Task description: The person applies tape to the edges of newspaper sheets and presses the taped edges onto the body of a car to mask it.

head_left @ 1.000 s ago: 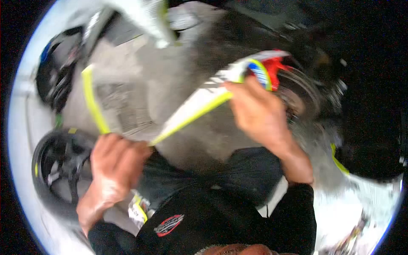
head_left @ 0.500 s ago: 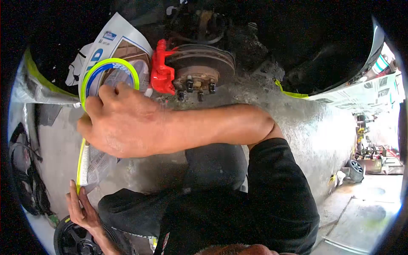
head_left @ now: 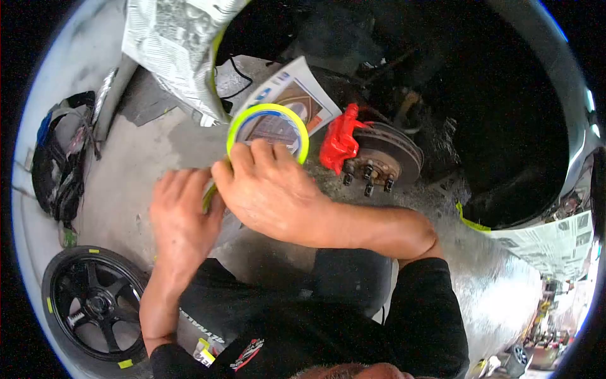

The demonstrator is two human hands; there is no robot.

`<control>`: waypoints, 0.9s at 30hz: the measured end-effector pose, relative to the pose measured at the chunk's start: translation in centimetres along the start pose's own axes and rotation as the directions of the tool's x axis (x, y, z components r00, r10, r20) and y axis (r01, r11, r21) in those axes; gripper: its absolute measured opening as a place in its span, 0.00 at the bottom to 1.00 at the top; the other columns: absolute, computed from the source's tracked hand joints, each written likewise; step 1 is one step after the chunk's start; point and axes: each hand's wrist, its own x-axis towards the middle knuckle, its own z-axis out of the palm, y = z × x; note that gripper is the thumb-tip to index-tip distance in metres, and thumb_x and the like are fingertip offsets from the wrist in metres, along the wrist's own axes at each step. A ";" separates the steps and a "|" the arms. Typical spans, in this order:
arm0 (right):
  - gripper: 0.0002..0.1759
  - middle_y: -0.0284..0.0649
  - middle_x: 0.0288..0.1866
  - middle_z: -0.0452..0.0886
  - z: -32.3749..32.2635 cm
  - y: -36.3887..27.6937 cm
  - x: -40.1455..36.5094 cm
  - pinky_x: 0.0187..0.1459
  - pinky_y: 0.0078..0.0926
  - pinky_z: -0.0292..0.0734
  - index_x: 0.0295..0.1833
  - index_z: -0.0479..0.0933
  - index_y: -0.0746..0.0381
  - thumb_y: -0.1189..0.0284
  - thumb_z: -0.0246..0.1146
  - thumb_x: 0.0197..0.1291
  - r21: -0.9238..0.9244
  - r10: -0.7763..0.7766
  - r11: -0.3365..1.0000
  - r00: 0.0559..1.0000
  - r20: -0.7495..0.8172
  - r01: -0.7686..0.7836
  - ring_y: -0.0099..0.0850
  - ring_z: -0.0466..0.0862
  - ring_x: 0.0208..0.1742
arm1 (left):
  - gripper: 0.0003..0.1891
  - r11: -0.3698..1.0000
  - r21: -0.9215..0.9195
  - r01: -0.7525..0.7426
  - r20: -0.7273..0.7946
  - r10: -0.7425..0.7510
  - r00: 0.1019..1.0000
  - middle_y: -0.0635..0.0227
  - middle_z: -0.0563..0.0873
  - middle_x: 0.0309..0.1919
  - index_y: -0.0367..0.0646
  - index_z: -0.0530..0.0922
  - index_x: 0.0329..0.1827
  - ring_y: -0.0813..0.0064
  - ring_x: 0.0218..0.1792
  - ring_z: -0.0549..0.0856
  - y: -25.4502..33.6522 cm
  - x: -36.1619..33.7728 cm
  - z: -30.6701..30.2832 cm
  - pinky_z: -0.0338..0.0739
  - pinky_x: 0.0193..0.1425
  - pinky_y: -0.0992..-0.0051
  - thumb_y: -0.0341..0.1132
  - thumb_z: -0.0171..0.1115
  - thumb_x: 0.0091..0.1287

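My right hand (head_left: 274, 196) grips a roll of yellow-green masking tape (head_left: 305, 139) by its near side, fingers curled over the rim. Close against it, my left hand (head_left: 184, 211) is closed, fingertips pinching the short strip of tape (head_left: 207, 197) between the two hands. Behind the roll is a sheet of newspaper (head_left: 323, 100), partly seen through the ring. Just right of the roll, a bright red brake caliper (head_left: 341, 142) sits on a rusty brake disc (head_left: 404, 148), which has several black wheel studs.
A black wheel (head_left: 113, 287) with bits of yellow tape lies at the lower left. Newspaper (head_left: 177, 44) covers the bodywork at upper left, and more newspaper (head_left: 549, 246) hangs at right. A dark bundle (head_left: 63, 164) is at far left.
My left hand has come up from the strip's lower end to beside my right hand. The long stretch of tape no longer shows. My view has shifted left, bringing the black wheel further into sight.
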 end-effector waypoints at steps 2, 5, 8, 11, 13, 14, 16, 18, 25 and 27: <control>0.05 0.36 0.31 0.75 0.1 0.1 -0.1 0.37 0.31 0.74 0.33 0.74 0.54 0.67 0.63 0.55 -0.011 0.018 1.000 1.000 0.003 -0.018 0.33 0.79 0.35 | 0.10 1.000 0.003 -0.013 0.055 0.013 0.998 0.62 0.81 0.30 0.42 0.80 0.35 0.57 0.38 0.81 0.5 0.5 0.5 0.75 0.44 0.60 0.29 0.73 0.52; 0.05 0.35 0.31 0.76 -0.5 1.1 -0.4 0.34 0.31 0.74 0.32 0.75 0.55 0.67 0.62 0.57 -0.053 -0.016 0.998 0.999 -0.041 0.014 0.32 0.79 0.34 | 0.09 1.000 -0.007 -0.006 -0.021 0.006 1.000 0.65 0.76 0.25 0.43 0.77 0.29 0.60 0.32 0.78 1.1 1.3 0.9 0.73 0.39 0.60 0.27 0.71 0.53; 0.05 0.36 0.31 0.76 -0.2 1.6 -0.6 0.35 0.32 0.75 0.33 0.74 0.56 0.67 0.62 0.56 -0.039 -0.008 0.999 0.998 -0.065 0.005 0.33 0.80 0.35 | 0.08 1.000 -0.027 0.007 -0.039 -0.008 0.999 0.65 0.79 0.27 0.43 0.81 0.34 0.60 0.34 0.79 1.5 1.7 0.5 0.74 0.38 0.61 0.28 0.72 0.54; 0.06 0.37 0.32 0.76 -0.7 2.1 -0.4 0.35 0.33 0.76 0.34 0.74 0.57 0.68 0.62 0.55 -0.001 0.000 1.000 0.997 -0.077 0.000 0.34 0.80 0.35 | 0.12 0.997 -0.063 0.038 -0.096 -0.044 0.994 0.61 0.81 0.30 0.39 0.83 0.43 0.57 0.35 0.81 2.2 2.4 0.2 0.77 0.40 0.60 0.26 0.71 0.55; 0.06 0.37 0.32 0.76 -1.0 2.3 -0.3 0.35 0.33 0.77 0.35 0.75 0.57 0.68 0.62 0.55 -0.010 0.002 1.000 0.997 -0.073 -0.003 0.34 0.80 0.35 | 0.12 0.998 -0.068 0.020 -0.117 -0.028 0.993 0.61 0.81 0.31 0.39 0.83 0.43 0.57 0.35 0.81 2.1 2.8 -0.2 0.77 0.40 0.60 0.27 0.71 0.56; 0.06 0.37 0.32 0.76 -1.0 2.3 -0.3 0.35 0.33 0.77 0.34 0.73 0.56 0.68 0.62 0.55 -0.017 0.009 1.000 0.997 -0.076 -0.011 0.34 0.80 0.35 | 0.11 0.998 -0.061 -0.011 -0.121 0.004 0.993 0.62 0.80 0.30 0.40 0.82 0.41 0.58 0.35 0.80 1.9 3.1 -0.3 0.76 0.39 0.61 0.28 0.71 0.56; 0.09 0.37 0.32 0.75 -1.3 2.5 -0.3 0.35 0.33 0.77 0.40 0.78 0.59 0.68 0.62 0.55 -0.006 0.005 1.000 0.998 -0.059 -0.005 0.34 0.80 0.34 | 0.09 0.998 -0.041 -0.053 -0.119 0.048 0.992 0.64 0.79 0.30 0.42 0.81 0.38 0.60 0.34 0.79 1.8 3.3 -0.5 0.75 0.38 0.61 0.29 0.71 0.56; 0.16 0.37 0.32 0.75 -1.6 2.9 -0.5 0.35 0.32 0.77 0.50 0.79 0.63 0.68 0.62 0.57 0.017 -0.010 1.000 0.999 -0.039 0.011 0.34 0.80 0.33 | 0.09 0.997 -0.012 -0.075 -0.099 0.073 0.992 0.64 0.78 0.30 0.42 0.81 0.38 0.60 0.34 0.79 1.8 3.4 -0.5 0.75 0.38 0.61 0.29 0.71 0.55; 0.45 0.37 0.32 0.76 -3.4 6.6 -1.7 0.40 0.33 0.78 0.78 0.65 0.72 0.64 0.73 0.58 0.308 -0.219 0.925 0.974 -0.050 0.223 0.34 0.80 0.33 | 0.08 0.998 0.014 -0.059 -0.065 0.060 0.996 0.59 0.81 0.30 0.37 0.83 0.38 0.57 0.32 0.80 0.3 2.8 -2.7 0.77 0.39 0.61 0.23 0.72 0.57; 0.46 0.38 0.32 0.77 -3.5 8.5 -2.4 0.42 0.36 0.78 0.78 0.65 0.71 0.65 0.74 0.57 0.310 -0.360 0.883 0.932 -0.035 0.353 0.36 0.80 0.34 | 0.07 0.999 0.025 -0.045 -0.079 0.047 0.996 0.60 0.81 0.30 0.37 0.83 0.38 0.58 0.32 0.81 -0.1 2.4 -3.5 0.77 0.39 0.62 0.24 0.72 0.57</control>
